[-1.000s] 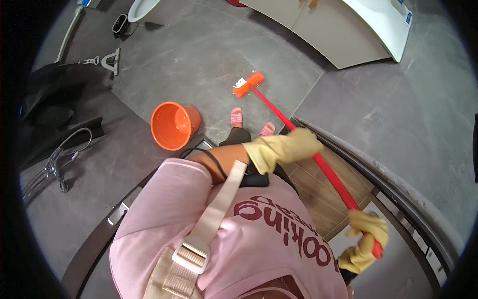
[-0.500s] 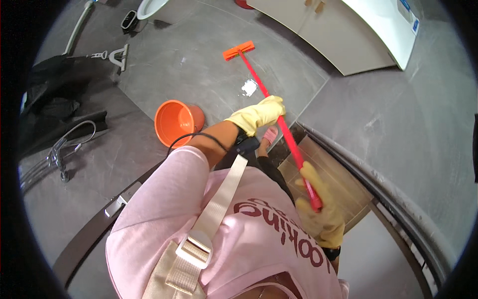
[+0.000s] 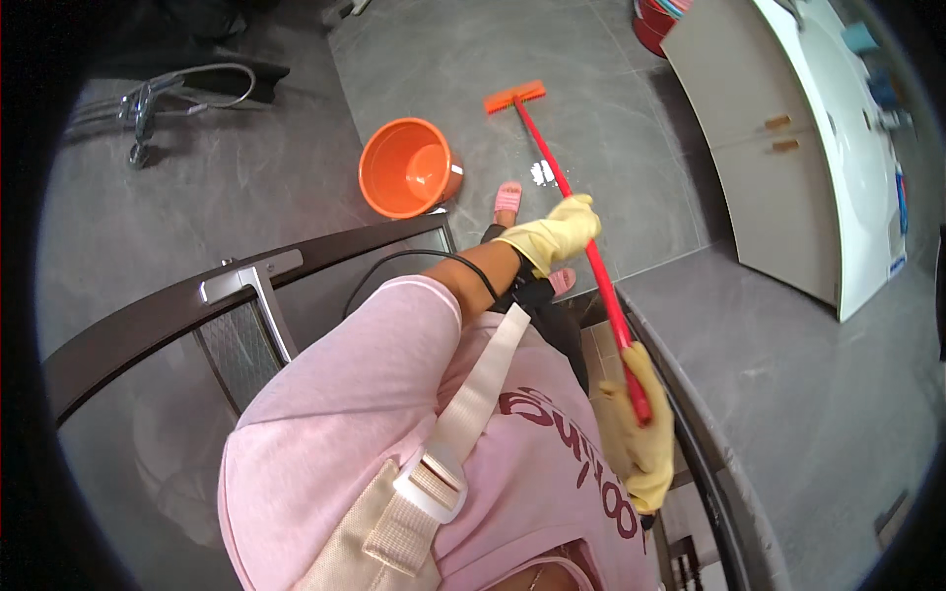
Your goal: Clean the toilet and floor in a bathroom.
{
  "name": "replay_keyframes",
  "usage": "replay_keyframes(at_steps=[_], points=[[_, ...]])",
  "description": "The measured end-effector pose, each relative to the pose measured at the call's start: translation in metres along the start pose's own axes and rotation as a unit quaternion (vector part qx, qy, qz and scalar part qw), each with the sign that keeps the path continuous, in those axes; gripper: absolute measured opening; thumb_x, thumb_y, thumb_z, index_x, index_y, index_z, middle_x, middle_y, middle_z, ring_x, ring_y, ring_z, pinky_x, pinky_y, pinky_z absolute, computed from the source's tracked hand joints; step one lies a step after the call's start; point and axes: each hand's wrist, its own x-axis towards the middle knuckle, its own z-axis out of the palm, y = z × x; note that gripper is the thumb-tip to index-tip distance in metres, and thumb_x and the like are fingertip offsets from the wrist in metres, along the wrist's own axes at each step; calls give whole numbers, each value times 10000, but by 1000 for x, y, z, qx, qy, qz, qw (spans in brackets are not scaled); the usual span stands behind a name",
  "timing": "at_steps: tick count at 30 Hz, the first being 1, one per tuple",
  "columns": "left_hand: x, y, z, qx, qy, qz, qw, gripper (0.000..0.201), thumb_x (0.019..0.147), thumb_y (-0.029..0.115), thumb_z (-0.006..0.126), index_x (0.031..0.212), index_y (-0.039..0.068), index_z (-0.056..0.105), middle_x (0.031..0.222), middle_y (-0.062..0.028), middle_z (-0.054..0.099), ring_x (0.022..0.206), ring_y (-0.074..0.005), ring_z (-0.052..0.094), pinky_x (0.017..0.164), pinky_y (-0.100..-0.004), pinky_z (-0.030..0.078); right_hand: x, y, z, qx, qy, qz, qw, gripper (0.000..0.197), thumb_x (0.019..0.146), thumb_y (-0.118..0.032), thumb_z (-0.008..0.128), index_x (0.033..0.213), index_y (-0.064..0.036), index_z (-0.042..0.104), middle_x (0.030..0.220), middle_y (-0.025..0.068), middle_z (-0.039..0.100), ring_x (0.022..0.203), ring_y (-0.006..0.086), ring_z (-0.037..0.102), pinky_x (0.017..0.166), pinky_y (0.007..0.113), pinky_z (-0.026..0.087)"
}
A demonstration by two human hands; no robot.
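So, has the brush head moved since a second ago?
Yes, the brush head has gone from the white floor patch to beyond it, farther from the feet.

The long red pole (image 3: 603, 281) cuts across the middle. Left of it, a hand fits over the grey stone floor (image 3: 483, 138), up to the round orange plastic bucket (image 3: 382, 169). More room lies right, until the white sink cabinet (image 3: 764, 197). The dark-framed door (image 3: 148, 342) blocks the near left.

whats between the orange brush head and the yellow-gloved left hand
The head view shows a long red handle from brush head to left hand, past a white patch on grey floor.
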Motion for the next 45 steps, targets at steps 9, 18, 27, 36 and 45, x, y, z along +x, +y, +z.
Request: replay_keyframes(at_steps=[9,18,27,36,45], points=[[-106,-137,-40,-83,334,-458,820,205,836,117,603,1022,32,591,1009,-242,650,988,-439,625,852,-514,497,145,3,43,59,-55,205,976,603,1012,27,470,1573,-105,292,1318,111,595,883,153,678,833,294,554],[-402,-399,111,-93,-61,-812,572,591,852,558,604,1034,8,720,1022,-202,739,982,-346,707,860,-452,532,284,61,84,-122,-29,406,905,390,1026,-208,612,1379,-67,526,903,45,659,742,109,628,730,278,536],[-412,-389,199,-577,497,-594,259,418,867,-2,676,1274,54,599,1217,-132,646,997,-274,677,825,-393,589,330,80,104,-237,51,418,875,258,996,-230,628,1176,-46,631,705,1,592,559,96,531,512,276,434],[-190,-365,37,-626,320,-564,434,506,886,38,742,1323,67,488,1295,-123,570,1054,-246,622,879,-412,590,152,92,17,-241,95,525,811,159,942,-198,620,951,-43,654,638,37,611,479,124,540,445,290,420],[-1,-326,92,-394,79,-510,761,429,834,161,770,1208,10,621,976,-163,724,897,-272,716,770,-384,576,-73,140,13,-31,201,568,797,131,962,-184,624,972,-62,669,609,28,600,461,119,563,408,256,435]])
